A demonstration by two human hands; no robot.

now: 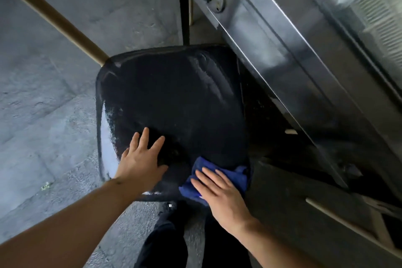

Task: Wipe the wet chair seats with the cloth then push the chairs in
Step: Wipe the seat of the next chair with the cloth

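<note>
A black chair seat [174, 98] fills the middle of the head view, glossy with wet patches along its left and near edges. My left hand [141, 159] rests flat on the seat's near left part, fingers spread and straight. A blue cloth [237, 177] lies bunched on the seat's near right corner. My right hand [221, 193] presses down on the cloth with straight fingers, covering much of it.
A dark table edge [282, 76] with a metal frame runs diagonally along the chair's right side. A wooden rail [54, 17] crosses the upper left. Grey stone floor [43, 115] lies to the left. My dark trouser legs [169, 241] stand below the seat.
</note>
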